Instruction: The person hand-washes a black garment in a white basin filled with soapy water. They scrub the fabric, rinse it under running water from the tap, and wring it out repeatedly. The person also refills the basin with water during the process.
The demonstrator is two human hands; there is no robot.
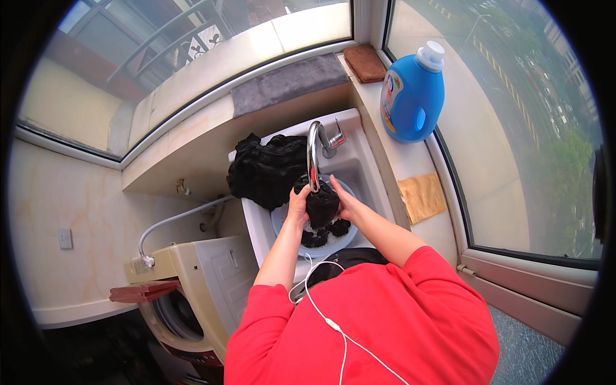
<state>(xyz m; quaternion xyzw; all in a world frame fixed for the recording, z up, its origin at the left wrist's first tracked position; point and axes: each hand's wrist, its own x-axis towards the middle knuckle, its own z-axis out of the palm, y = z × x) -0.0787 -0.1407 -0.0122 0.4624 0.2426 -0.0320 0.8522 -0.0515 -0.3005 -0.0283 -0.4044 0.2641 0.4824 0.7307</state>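
Observation:
Between my two hands a bunched black cloth (323, 208) is held just under the spout of the chrome faucet (314, 144). My left hand (299, 204) grips its left side, and my right hand (342, 198) has hold of its right side. Below them stands a light blue plastic basin (355, 236) inside the white sink (378, 185). More black fabric (315, 238) lies in sudsy water in the basin. A heap of black clothing (269, 166) drapes over the sink's left rim, close to my left hand. Whether water runs from the spout is hard to tell.
A blue detergent bottle (413, 96) stands on the right ledge, between a folded brown cloth (365, 63) and a tan cloth (422, 196). A grey towel (288, 84) covers part of the back ledge. At left is a front-loading washing machine (192, 288) with its door open. White earphone cords (332, 324) hang before me.

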